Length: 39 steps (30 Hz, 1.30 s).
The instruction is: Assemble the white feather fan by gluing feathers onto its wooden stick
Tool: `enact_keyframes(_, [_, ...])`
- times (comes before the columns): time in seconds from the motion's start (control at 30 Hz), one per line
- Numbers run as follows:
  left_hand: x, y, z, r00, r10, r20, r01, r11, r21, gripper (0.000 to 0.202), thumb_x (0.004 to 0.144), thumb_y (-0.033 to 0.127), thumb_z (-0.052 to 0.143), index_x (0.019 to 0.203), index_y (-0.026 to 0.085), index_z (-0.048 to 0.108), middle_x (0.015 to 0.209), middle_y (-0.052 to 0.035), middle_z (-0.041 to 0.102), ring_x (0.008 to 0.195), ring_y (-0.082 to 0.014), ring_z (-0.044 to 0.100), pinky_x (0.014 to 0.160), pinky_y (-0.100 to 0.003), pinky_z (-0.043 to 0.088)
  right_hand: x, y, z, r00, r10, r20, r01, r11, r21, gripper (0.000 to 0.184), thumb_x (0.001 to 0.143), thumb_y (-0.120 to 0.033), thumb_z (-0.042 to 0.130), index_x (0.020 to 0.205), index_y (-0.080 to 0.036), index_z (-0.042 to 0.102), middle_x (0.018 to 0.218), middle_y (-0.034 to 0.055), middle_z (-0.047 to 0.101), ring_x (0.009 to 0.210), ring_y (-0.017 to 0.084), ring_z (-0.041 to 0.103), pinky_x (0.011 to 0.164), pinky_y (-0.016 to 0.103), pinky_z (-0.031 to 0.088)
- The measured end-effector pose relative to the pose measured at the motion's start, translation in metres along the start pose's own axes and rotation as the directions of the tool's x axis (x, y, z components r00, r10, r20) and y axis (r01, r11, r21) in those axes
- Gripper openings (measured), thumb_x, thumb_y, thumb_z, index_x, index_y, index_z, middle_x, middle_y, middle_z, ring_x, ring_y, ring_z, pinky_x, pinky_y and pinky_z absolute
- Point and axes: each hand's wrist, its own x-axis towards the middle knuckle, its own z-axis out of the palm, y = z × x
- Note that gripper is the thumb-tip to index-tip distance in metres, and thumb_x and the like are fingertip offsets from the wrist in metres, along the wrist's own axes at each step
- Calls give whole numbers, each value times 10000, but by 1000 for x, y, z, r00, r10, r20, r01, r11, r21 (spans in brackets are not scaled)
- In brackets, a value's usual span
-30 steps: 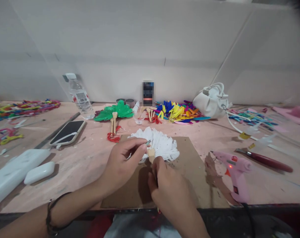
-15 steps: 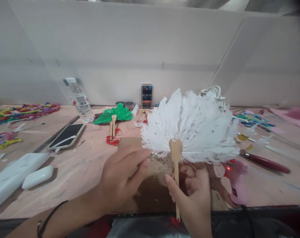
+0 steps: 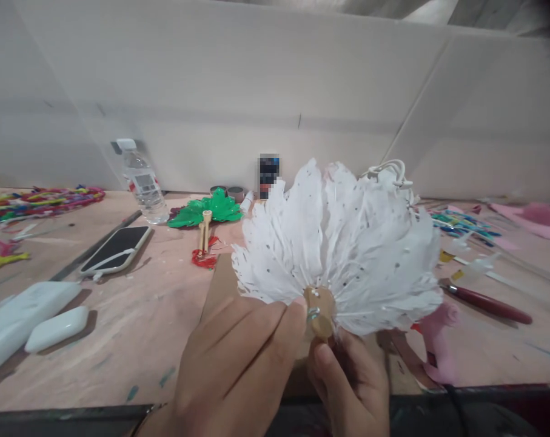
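Note:
I hold a white feather fan [image 3: 347, 243] upright in front of me, its feathers dotted with small sequins. My right hand [image 3: 354, 385] is closed round the wooden handle [image 3: 319, 317] just below the fan's rounded base. My left hand [image 3: 238, 364] reaches in from the left, its fingertips pressed against the base with a small grey-green bit at the tip. The lower handle is hidden behind my fingers.
A brown cardboard sheet [image 3: 220, 282] lies under the fan, a pink glue gun [image 3: 433, 337] to the right. A phone [image 3: 115, 249], water bottle [image 3: 140, 182], green feather fan [image 3: 206, 212], white case [image 3: 56, 328], red-handled tool [image 3: 488, 302] and coloured craft bits are spread over the table.
The fan was lying flat on the cardboard; my right hand lifted it upright and brought it closer. My left hand followed and now touches the base.

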Motion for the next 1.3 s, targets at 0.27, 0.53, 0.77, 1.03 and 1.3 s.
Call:
enact_keyframes(0.27, [-7,-6,2,999,-2,47,-1,999,49,284,1053,123,502,1286,69,655,962,-60,746,835,-188,667,678,-362,558,-2,1,-3,989,-138,62,141,989,-53,216,859,-437,791,861,-221,778,739,32,686,652,167,644,654,273,568])
enact_keyframes(0.53, [-8,-5,0,997,24,74,-28,998,49,314,1031,104,488,1287,63,667,975,-101,781,841,-242,716,672,-401,578,-4,0,-2,985,-171,33,174,974,-143,254,854,-473,789,820,-223,769,713,44,675,675,202,660,635,288,572])
enact_keyframes(0.77, [-6,-6,-1,996,34,82,-37,999,28,327,995,53,509,1279,49,671,994,-131,784,865,-269,730,689,-435,592,-1,-9,0,967,-248,52,254,956,-150,237,877,-431,774,779,-215,782,690,46,678,651,186,669,611,257,581])
enact_keyframes(1.03, [-7,-7,-1,995,39,95,-44,998,50,302,1017,94,536,1294,41,644,1016,-98,777,867,-231,725,674,-392,576,2,-11,0,959,-262,110,277,949,-150,150,906,-369,741,980,-265,820,889,53,758,823,215,741,764,289,611])
enact_keyframes(1.3, [-8,-4,2,998,14,55,-18,997,73,304,973,68,605,1271,50,659,1033,-93,786,897,-221,717,736,-397,582,-2,-2,-5,984,-143,104,154,983,-102,208,893,-422,751,868,-218,783,782,60,693,713,206,663,672,307,581])
